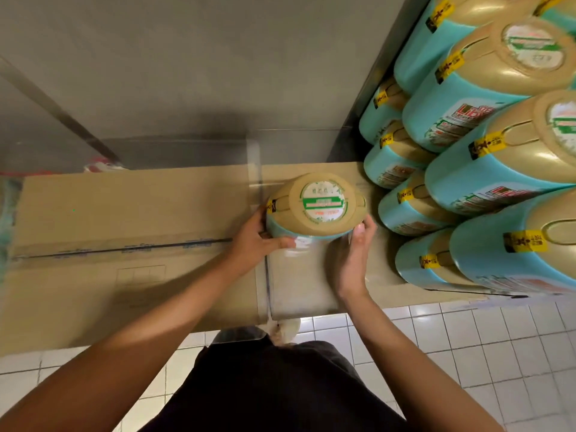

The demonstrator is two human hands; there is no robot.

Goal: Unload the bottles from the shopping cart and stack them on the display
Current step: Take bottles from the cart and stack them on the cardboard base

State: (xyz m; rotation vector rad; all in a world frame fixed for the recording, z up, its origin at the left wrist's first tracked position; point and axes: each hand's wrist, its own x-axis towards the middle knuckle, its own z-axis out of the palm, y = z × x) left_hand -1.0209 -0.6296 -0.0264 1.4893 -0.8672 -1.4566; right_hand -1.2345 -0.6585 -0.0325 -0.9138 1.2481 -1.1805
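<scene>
bottle: teal plastic bottle with wide gold cap and round green-white cap label, upright on the brown cardboard-covered display base, well left of the stacked bottles
left grip: left hand wrapped round the bottle's left side, thumb across the near face
right grip: right hand cupped against the right side, thumb up by the cap edge (fingers mostly hidden behind the body)
handling: looks bulky and probably heavy with liquid; stiff wall, glossy label film, so likely slippery
where to hold: two hands low on the body as now; moulded gold handle beside the cap would also serve
contents: cap on, fill level not visible
stack: pile of matching teal bottles with gold caps and yellow tags, lying tilted in tiers, on the base's right end
cart: not in view
other: clear plastic divider panel; white tiled floor
</scene>
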